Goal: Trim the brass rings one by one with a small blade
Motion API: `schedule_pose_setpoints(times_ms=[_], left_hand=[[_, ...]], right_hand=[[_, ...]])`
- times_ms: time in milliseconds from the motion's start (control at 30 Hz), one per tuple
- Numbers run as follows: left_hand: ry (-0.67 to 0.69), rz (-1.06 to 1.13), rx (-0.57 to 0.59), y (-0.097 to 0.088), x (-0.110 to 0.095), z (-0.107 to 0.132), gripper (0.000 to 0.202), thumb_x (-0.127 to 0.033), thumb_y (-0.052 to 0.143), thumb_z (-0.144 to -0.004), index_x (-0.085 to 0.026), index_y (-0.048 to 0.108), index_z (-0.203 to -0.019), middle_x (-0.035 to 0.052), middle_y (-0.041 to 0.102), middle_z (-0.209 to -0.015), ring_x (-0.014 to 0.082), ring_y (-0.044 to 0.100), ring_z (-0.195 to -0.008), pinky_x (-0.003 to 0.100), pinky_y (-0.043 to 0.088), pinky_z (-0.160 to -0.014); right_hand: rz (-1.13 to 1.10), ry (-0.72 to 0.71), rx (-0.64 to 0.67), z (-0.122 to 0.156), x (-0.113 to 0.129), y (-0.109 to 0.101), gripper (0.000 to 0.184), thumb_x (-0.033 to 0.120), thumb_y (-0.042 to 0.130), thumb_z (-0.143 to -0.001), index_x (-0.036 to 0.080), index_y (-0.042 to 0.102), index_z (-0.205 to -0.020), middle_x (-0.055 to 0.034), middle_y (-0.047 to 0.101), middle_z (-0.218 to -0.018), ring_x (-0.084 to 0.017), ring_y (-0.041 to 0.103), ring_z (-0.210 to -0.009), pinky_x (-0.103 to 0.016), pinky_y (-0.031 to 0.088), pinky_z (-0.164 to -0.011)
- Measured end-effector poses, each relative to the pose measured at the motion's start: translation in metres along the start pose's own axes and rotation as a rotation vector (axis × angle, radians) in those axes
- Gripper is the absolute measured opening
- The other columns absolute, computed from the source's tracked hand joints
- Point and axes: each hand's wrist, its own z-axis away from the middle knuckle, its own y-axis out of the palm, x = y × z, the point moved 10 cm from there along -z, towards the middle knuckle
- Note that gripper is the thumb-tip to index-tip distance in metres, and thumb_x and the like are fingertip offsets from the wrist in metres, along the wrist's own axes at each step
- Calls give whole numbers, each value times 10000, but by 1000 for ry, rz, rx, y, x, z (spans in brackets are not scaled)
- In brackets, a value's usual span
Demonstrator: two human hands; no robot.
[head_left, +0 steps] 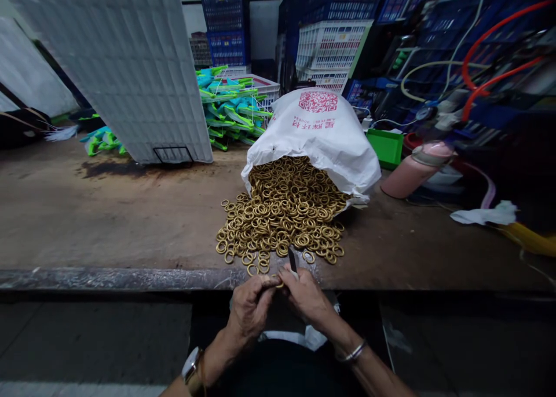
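A gold-coloured ring is pinched in the fingers of my left hand, just off the front edge of the table. My right hand is closed round a small knife, its dark blade sticking up past the thumb. The fingertips of both hands meet at the ring, and part of it is hidden by them. Directly ahead, a heap of similar rings spills onto the tabletop from the mouth of a white sack with red print, which lies on its side.
A tall pale corrugated panel stands at left on the table. Behind it are bright green and blue plastic pieces. On the right are a pink bottle, a green tray and orange hoses. Stacked crates stand at the back.
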Motion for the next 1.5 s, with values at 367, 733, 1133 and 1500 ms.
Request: schedule_pose_setpoints(times_ms=[367, 733, 1133, 1500], left_hand=[[-409, 325, 26, 13, 27, 1, 199, -338, 590, -711, -139, 576, -730, -30, 540, -561, 59, 450, -413, 166, 356, -417], [-503, 431, 156, 25, 30, 5, 296, -426, 602, -702, -149, 499, -701, -30, 542, -561, 41, 433, -374, 152, 343, -364], [-501, 656, 217, 38, 34, 7, 286, -411, 585, -736, -136, 506, -741, -8, 545, -627, 43, 448, -429, 148, 349, -377], [-449, 622, 134, 27, 29, 2, 314, -455, 581, -730, -163, 492, -805, -29, 522, -601, 58, 464, -461, 152, 374, -406]], right_hand=[[183, -163, -19, 0, 11, 2, 340, 458, 388, -824, 176, 486, -660, 18, 506, -585, -101, 457, -564, -212, 358, -546], [55, -106, 61, 1, 2, 10, 452, 579, 377, -793, 175, 467, -612, 33, 457, -500, -73, 381, -467, -196, 307, -466], [69, -85, 70, -4, -8, 6, 427, 510, 337, -839, 172, 497, -631, 28, 479, -488, -82, 408, -449, -204, 326, -473], [776, -309, 20, 14, 11, 6, 362, 31, 359, -616, 197, 521, -895, -15, 624, -742, -151, 581, -693, -223, 353, -614]])
